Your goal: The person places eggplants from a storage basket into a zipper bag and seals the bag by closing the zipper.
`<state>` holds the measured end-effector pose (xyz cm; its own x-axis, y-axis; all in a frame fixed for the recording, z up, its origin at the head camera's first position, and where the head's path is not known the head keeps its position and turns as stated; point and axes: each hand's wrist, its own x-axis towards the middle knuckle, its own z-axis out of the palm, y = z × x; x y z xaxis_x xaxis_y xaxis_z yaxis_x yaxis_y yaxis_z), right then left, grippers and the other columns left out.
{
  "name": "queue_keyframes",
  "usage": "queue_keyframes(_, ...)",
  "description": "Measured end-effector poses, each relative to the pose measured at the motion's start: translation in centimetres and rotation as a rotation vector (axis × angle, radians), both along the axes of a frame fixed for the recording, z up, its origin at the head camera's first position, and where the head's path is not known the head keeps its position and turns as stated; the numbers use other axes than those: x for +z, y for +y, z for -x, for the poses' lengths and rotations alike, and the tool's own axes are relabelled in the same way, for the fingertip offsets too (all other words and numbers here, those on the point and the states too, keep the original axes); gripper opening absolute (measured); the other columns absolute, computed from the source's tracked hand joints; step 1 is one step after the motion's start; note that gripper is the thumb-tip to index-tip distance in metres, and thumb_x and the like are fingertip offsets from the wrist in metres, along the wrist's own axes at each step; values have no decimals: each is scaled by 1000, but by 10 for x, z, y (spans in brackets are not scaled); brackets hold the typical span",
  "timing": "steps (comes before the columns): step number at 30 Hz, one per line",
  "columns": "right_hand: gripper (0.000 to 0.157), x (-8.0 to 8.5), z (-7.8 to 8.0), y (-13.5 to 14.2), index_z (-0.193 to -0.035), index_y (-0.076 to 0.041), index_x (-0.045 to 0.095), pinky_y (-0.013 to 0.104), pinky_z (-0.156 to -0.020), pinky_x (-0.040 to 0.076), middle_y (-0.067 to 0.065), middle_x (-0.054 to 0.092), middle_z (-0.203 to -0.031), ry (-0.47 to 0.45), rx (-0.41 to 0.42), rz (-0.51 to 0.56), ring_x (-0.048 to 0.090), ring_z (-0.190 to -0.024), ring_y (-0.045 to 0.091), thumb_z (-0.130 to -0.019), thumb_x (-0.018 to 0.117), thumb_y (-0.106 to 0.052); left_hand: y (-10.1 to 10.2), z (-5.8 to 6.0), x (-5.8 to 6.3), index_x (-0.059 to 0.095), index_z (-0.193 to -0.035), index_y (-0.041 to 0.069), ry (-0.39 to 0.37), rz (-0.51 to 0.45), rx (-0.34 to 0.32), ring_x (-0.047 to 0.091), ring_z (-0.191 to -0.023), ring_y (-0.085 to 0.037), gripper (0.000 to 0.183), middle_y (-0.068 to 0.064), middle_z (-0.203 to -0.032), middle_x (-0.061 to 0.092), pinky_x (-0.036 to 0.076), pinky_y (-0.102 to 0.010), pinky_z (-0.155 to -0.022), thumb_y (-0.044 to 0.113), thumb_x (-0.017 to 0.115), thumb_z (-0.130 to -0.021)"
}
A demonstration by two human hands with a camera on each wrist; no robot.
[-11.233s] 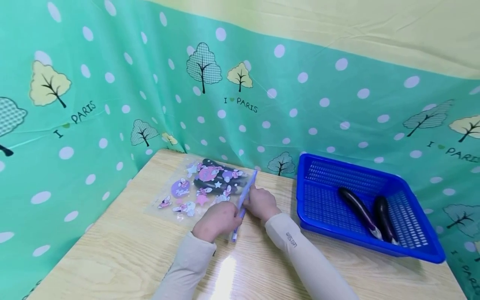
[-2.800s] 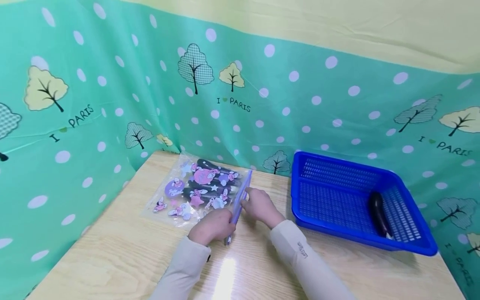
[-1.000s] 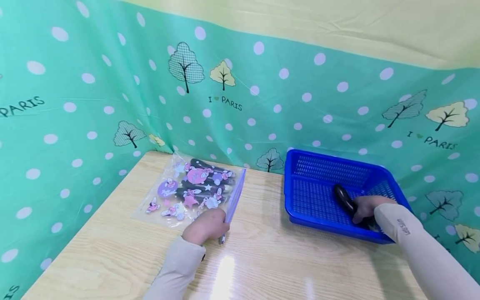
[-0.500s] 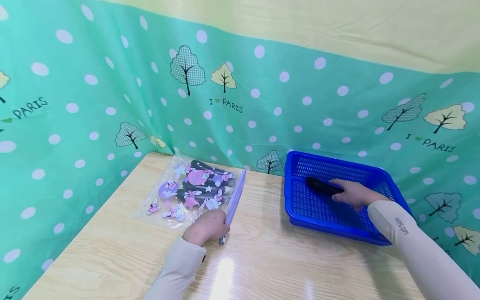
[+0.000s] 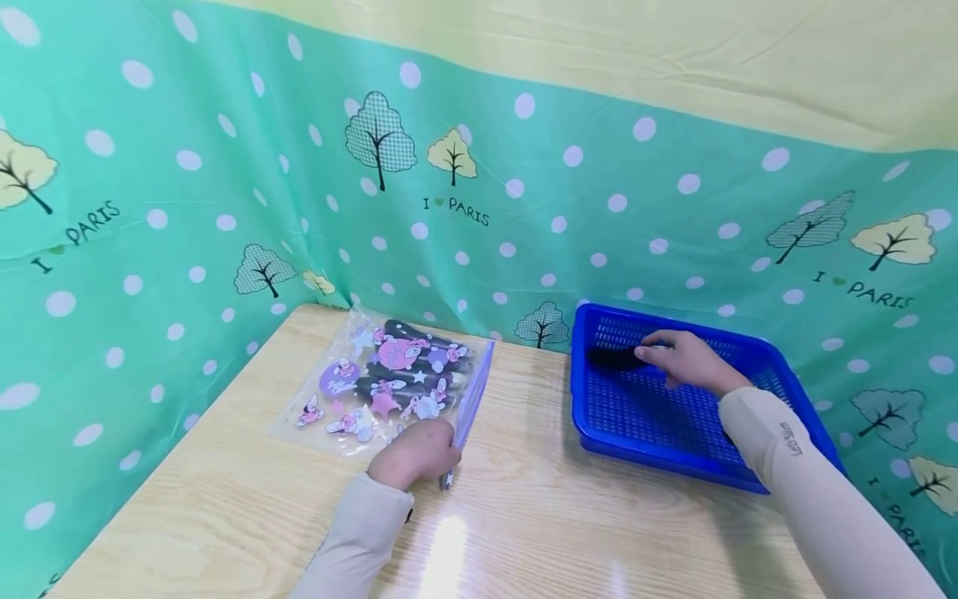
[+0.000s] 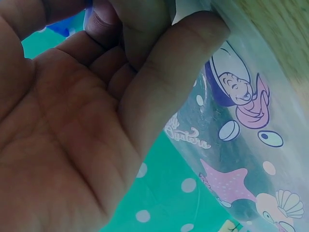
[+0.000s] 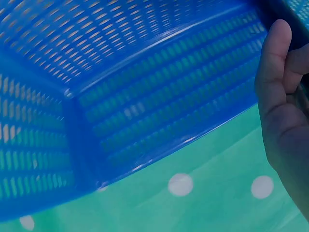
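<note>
In the head view my right hand (image 5: 692,362) grips a dark eggplant (image 5: 614,358) inside the left part of the blue basket (image 5: 674,466), its blunt end pointing left. The right wrist view shows the fingers curled round it at the upper right, with most of it cut off. My left hand (image 5: 422,453) pinches the near end of the purple zip edge (image 5: 473,395) of a clear zip bag (image 5: 299,428). Dark eggplants (image 5: 407,334) lie inside the bag under its pink and purple cartoon print. Close up, the bag's film (image 6: 231,159) hangs beside my left thumb.
The basket stands at the right of a light wood table (image 5: 247,507), against a green dotted cloth (image 5: 509,249) that hangs behind and to the left. Bare tabletop separates the bag from the basket.
My right hand left the bag's zip edge, took hold of the eggplant in the basket and carried it leftward. Earlier, the basket held two eggplants. The left hand stays on the bag's edge.
</note>
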<state>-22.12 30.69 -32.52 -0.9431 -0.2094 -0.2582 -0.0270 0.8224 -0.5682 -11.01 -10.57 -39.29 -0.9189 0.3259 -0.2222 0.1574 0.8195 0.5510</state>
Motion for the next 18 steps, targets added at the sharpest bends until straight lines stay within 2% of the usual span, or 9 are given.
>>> queue_keyframes(4, 71, 2, 4, -10, -143, 2, 48, 51, -82, 56, 9, 55, -79, -38, -54, 79, 65, -72, 34, -101, 54, -54, -1, 0, 1, 59, -73, 7, 13, -12, -2, 47, -57, -18, 13, -4, -68, 54, 40, -34, -51, 9, 63, -85)
queue_keyframes(9, 65, 7, 8, -18, -139, 7, 51, 48, -79, 57, 2, 46, -65, -80, -97, 129, 59, -63, 27, -102, 55, -47, -1, 0, 3, 59, -74, 7, 3, -7, 5, 47, -57, -18, 14, -4, -68, 54, 40, -34, -51, 10, 63, -87)
queue_keyframes(11, 61, 8, 10, -22, -135, 9, 54, 47, -77, 58, 1, 45, -65, -99, -99, 128, 56, -61, 22, -102, 57, -43, -1, 0, 3, 59, -74, 8, 0, 1, 9, 46, -57, -18, 15, -4, -68, 54, 40, -34, -52, 10, 64, -87)
queue_keyframes(15, 55, 10, 11, -29, -125, 7, 60, 45, -73, 59, 7, 56, -74, -143, -117, 108, 59, -63, 21, -101, 59, -42, -1, 0, 3, 60, -75, 7, -5, 2, 13, 47, -58, -19, 15, -5, -68, 54, 40, -34, -52, 11, 64, -88)
queue_keyframes(18, 55, 12, 9, -34, -126, 10, 59, 45, -73, 59, 17, 68, -86, -165, -123, 104, 67, -69, 26, -101, 58, -40, -1, 0, 3, 60, -76, 7, -12, -3, 14, 47, -58, -19, 14, -5, -69, 54, 40, -34, -52, 11, 65, -88)
